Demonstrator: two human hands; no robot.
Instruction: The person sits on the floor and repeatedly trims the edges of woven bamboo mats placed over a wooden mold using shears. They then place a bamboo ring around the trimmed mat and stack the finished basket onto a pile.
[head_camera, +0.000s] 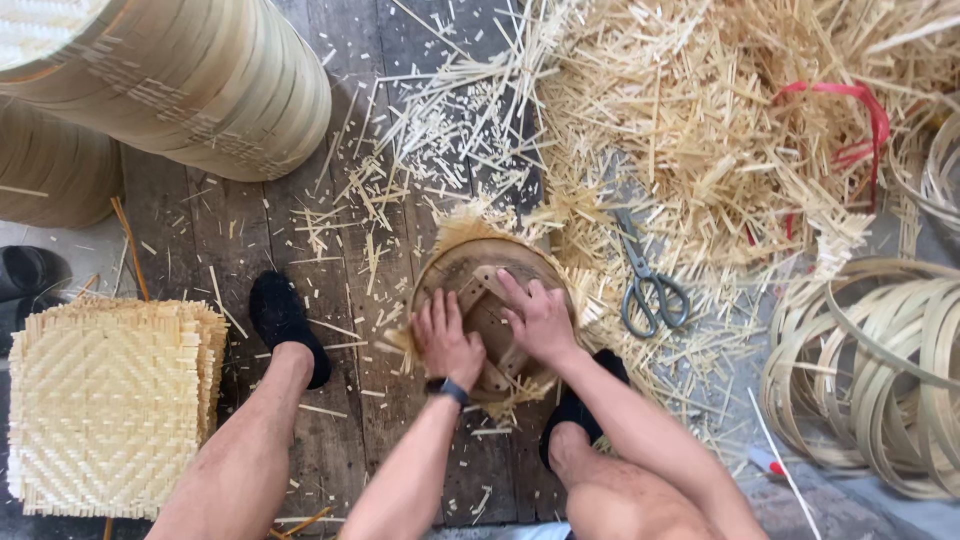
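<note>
While seated above a dark plank floor (300, 470), a person presses both hands flat on a round wooden mould (470, 275) between their feet: left hand (445, 340) and right hand (540, 320) lie side by side, fingers (515, 292) spread, gripping nothing. Bamboo scraps (700, 130) and grey scissors (648, 285) lie to the right, coiled bamboo hoops (880, 370) beyond, woven mats (105, 400) stacked left, tall bamboo drums (200, 80) above

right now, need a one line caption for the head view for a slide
Both hands, left hand and right hand, press a round wooden form onto woven bamboo, scissors beside it.
</note>
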